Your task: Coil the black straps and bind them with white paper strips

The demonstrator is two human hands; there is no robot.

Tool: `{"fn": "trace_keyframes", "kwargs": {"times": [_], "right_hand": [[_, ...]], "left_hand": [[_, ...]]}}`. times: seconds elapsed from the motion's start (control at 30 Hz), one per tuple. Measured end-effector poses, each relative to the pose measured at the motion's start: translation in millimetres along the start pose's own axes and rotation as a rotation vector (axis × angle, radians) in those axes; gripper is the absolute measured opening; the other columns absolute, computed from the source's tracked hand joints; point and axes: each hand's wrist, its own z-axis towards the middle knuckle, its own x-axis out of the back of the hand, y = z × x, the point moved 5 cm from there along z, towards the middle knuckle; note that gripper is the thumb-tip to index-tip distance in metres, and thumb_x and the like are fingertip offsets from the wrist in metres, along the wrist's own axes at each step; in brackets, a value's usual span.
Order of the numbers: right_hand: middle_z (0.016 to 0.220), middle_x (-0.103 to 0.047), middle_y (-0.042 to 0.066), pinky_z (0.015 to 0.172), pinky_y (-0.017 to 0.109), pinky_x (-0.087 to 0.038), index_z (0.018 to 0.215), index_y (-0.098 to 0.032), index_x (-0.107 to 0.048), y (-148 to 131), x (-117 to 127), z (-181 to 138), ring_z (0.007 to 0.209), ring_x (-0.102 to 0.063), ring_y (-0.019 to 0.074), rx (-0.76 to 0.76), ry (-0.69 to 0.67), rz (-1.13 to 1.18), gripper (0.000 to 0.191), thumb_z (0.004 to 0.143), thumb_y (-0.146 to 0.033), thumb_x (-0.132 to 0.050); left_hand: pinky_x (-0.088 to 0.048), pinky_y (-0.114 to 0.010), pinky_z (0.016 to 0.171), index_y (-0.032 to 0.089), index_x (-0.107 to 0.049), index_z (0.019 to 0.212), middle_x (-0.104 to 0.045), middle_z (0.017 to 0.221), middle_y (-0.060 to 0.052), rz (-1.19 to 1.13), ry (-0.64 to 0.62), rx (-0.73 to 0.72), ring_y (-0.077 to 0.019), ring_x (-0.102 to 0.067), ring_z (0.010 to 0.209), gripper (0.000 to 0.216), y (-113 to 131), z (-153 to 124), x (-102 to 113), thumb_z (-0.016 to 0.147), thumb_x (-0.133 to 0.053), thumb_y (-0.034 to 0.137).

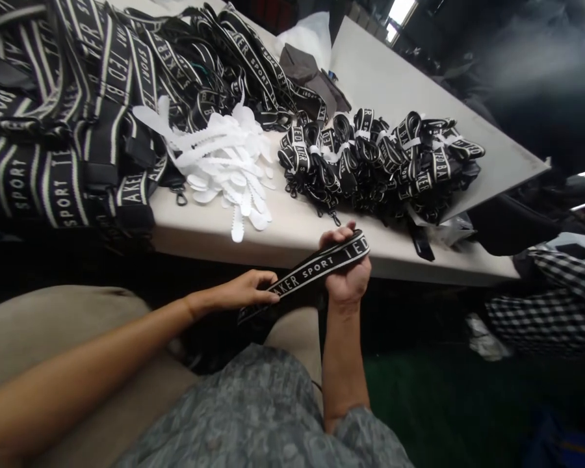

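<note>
A black strap with white stripes and white lettering (316, 266) runs between both hands, just below the table's front edge. My right hand (348, 276) is closed round its upper end. My left hand (246, 291) pinches the strap lower down, fingers pressed on its edge. The strap's lower part hangs out of sight between my knees.
On the white table (292, 234) lie a big heap of loose straps (68, 110) at the left, a pile of white plastic ties (224, 162) in the middle, and several folded, tied strap bundles (380, 159) at the right. Checked fabric (550, 305) lies at the far right.
</note>
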Motion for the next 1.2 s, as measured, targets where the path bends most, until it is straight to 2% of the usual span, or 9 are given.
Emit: {"fn": "trace_keyframes", "kwargs": {"times": [0.13, 0.27, 0.47, 0.6, 0.7, 0.77, 0.9, 1.03, 1.2], "right_hand": [[0.08, -0.058, -0.003, 0.11, 0.035, -0.042, 0.093, -0.026, -0.063, -20, 27, 14, 0.076, -0.059, 0.0107, 0.131, 0.003, 0.045, 0.023, 0.084, -0.015, -0.045], [0.081, -0.064, -0.004, 0.102, 0.036, -0.047, 0.093, -0.026, -0.064, -11, 85, 19, 0.078, -0.062, 0.0113, 0.144, 0.13, -0.049, 0.021, 0.078, -0.016, -0.053], [0.107, -0.067, 0.01, 0.102, 0.046, -0.043, 0.111, -0.015, -0.067, 1, 160, -20, 0.102, -0.061, 0.0248, -0.01, 0.36, -0.978, 0.047, 0.064, -0.016, -0.068], [0.143, -0.047, 0.008, 0.118, 0.045, -0.023, 0.135, -0.027, -0.055, 2, 122, -49, 0.135, -0.039, 0.0266, 0.149, 0.063, -1.291, 0.07, 0.068, -0.014, -0.07], [0.146, -0.046, 0.002, 0.121, 0.048, -0.012, 0.137, -0.034, -0.052, 39, 86, -59, 0.141, -0.033, 0.027, -0.017, -0.368, -1.179, 0.075, 0.068, -0.014, -0.074], [0.135, -0.058, 0.001, 0.119, 0.049, -0.017, 0.131, -0.033, -0.059, 64, 78, -58, 0.131, -0.046, 0.0271, -0.099, -0.445, -1.092, 0.061, 0.073, -0.017, -0.072], [0.097, -0.071, 0.002, 0.089, 0.031, -0.047, 0.102, -0.022, -0.071, 92, 90, -45, 0.09, -0.062, 0.0192, -0.11, -0.178, -0.866, 0.022, 0.087, -0.024, -0.055], [0.086, -0.068, 0.0, 0.076, 0.023, -0.047, 0.096, -0.019, -0.067, 96, 107, -36, 0.078, -0.06, 0.0144, -0.119, 0.104, -0.576, 0.019, 0.083, -0.032, -0.063], [0.081, -0.066, -0.001, 0.072, 0.021, -0.046, 0.091, -0.017, -0.066, 99, 115, -29, 0.073, -0.057, 0.0128, -0.074, 0.125, -0.626, 0.022, 0.081, -0.036, -0.066]], "left_hand": [[-0.046, -0.023, 0.06, 0.018, -0.049, 0.101, -0.066, 0.08, 0.001, -0.188, 0.091, 0.09, -0.0155, -0.061, 0.066, 0.047, 1, 1, 4, 0.071, -0.08, 0.036], [-0.049, -0.027, 0.068, 0.014, -0.06, 0.113, -0.071, 0.089, -0.006, -0.157, -0.017, 0.21, -0.0192, -0.065, 0.075, 0.048, -5, -2, 1, 0.074, -0.077, 0.038], [-0.047, -0.025, 0.073, 0.015, -0.067, 0.102, -0.071, 0.096, -0.004, -0.229, -0.032, 0.195, -0.0173, -0.064, 0.082, 0.035, -8, 2, 3, 0.074, -0.077, 0.033], [-0.048, -0.026, 0.072, 0.014, -0.068, 0.102, -0.071, 0.093, -0.005, -0.173, -0.014, 0.219, -0.018, -0.064, 0.081, 0.035, -9, 8, 5, 0.073, -0.078, 0.032], [-0.048, -0.026, 0.073, 0.013, -0.068, 0.1, -0.07, 0.091, -0.005, -0.178, -0.007, 0.19, -0.0181, -0.064, 0.08, 0.035, -5, 11, 6, 0.072, -0.079, 0.031], [-0.049, -0.025, 0.073, 0.013, -0.068, 0.101, -0.07, 0.09, -0.005, -0.243, 0.003, 0.156, -0.0175, -0.064, 0.08, 0.035, 0, 11, 8, 0.073, -0.08, 0.031], [-0.051, -0.025, 0.073, 0.014, -0.067, 0.112, -0.071, 0.095, -0.009, -0.38, 0.016, 0.132, -0.0175, -0.066, 0.08, 0.041, 8, 11, 11, 0.08, -0.075, 0.039], [-0.052, -0.029, 0.081, 0.013, -0.069, 0.11, -0.072, 0.102, -0.012, -0.305, -0.127, 0.17, -0.0229, -0.067, 0.089, 0.04, 8, 9, 5, 0.088, -0.064, 0.047], [-0.054, -0.03, 0.076, 0.013, -0.066, 0.113, -0.072, 0.101, -0.012, -0.373, -0.16, 0.161, -0.0227, -0.068, 0.085, 0.041, 0, 11, 2, 0.086, -0.068, 0.044]]}}
